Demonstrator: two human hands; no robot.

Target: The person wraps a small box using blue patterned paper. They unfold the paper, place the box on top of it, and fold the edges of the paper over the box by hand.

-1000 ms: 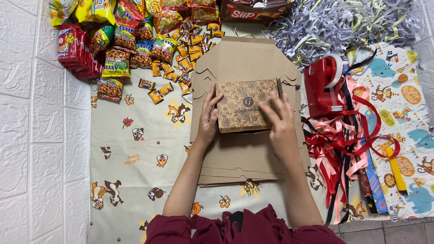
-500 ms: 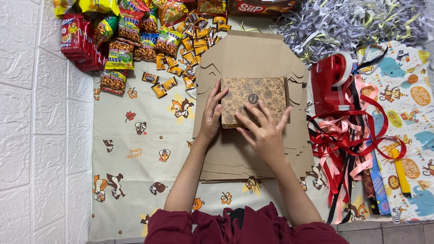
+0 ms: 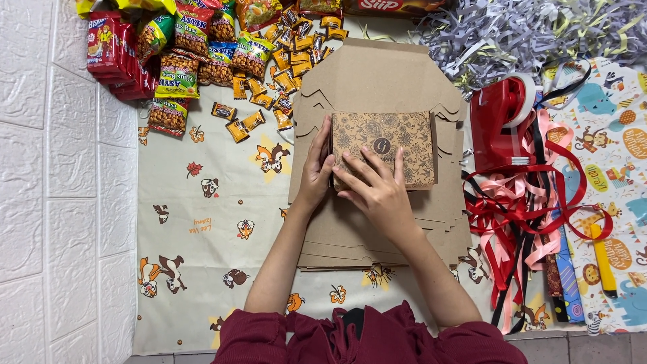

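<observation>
spread over the floor, a cartoon-printed cloth (image 3: 202, 202) carries a stack of flat cardboard box blanks (image 3: 377, 87), with a small patterned kraft box (image 3: 397, 138) lying on top. left hand (image 3: 315, 168) cups the box's left edge with fingers curled against it; right hand (image 3: 379, 192) rests flat, fingers spread across its lower front, gripping nothing.

Printed cloth (image 3: 202, 202) w/ snack packs (image 3: 182, 61), cardboard stack (image 3: 377, 81), ribbons (image 3: 519, 216)

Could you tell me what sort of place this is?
Probably a home gift-packing spot on the floor: flat cardboard box blanks, a red tape dispenser, ribbons and snack packets on a printed cloth.
</observation>
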